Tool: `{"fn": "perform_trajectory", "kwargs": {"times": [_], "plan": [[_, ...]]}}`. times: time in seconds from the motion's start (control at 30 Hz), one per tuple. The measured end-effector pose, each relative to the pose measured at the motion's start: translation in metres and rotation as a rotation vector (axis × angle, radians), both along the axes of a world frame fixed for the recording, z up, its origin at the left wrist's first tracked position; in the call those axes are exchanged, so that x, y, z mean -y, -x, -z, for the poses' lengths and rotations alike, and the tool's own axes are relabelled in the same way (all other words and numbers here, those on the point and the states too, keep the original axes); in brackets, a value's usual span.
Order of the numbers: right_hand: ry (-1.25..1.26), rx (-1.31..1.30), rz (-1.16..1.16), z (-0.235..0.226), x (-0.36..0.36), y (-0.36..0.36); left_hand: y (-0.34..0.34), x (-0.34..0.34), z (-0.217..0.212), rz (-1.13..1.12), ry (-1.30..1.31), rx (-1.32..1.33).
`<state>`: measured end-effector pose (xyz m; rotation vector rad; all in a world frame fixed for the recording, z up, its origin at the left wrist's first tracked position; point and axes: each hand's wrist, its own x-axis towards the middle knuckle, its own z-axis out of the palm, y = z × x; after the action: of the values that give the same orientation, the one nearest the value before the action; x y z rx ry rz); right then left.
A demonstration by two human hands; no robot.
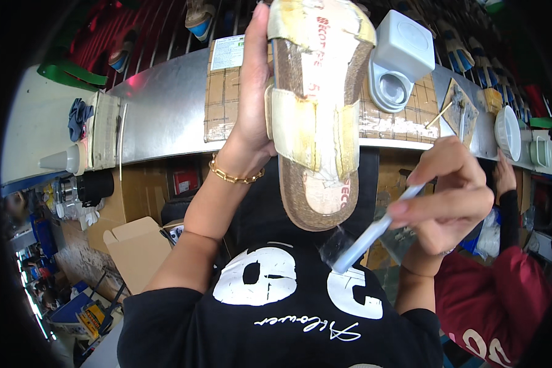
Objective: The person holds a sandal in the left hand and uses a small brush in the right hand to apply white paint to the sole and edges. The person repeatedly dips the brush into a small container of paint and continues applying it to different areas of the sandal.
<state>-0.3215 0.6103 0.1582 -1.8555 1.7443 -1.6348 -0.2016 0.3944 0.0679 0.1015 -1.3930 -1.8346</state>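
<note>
My left hand (256,86) grips an unfinished sandal (319,122) by its left edge and holds it up above the bench's near edge. Its underside faces me: brown cork round the rim, a pale printed middle, and yellowish strap ends folded over and stuck down. In my right hand (451,190), lower and to the right, is a brush (368,236) with a pale bluish handle, pinched between thumb and fingers. Its clear-looking bristles point down and left, just below the rounded bottom end of the sandal and apparently apart from it.
A metal bench (159,104) carries a taped cardboard sheet (224,101). On it stands a white pot with a round cup (405,52). Further right are a stick on a stained board (457,116) and a white bowl (507,132). A co-worker's hand (504,175) reaches in at right.
</note>
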Motion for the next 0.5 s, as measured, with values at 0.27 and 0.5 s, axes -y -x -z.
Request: {"fn": "perform_trajectory", "kwargs": {"times": [0.27, 0.5], "plan": [[-0.027, 0.091, -0.006, 0.006, 0.005, -0.001, 0.012, -0.003, -0.001, 0.145, -0.083, 0.074], [-0.057, 0.163, -0.090, 0.006, 0.005, 0.009, 0.022, -0.004, -0.004, 0.189, -0.108, 0.104]]}}
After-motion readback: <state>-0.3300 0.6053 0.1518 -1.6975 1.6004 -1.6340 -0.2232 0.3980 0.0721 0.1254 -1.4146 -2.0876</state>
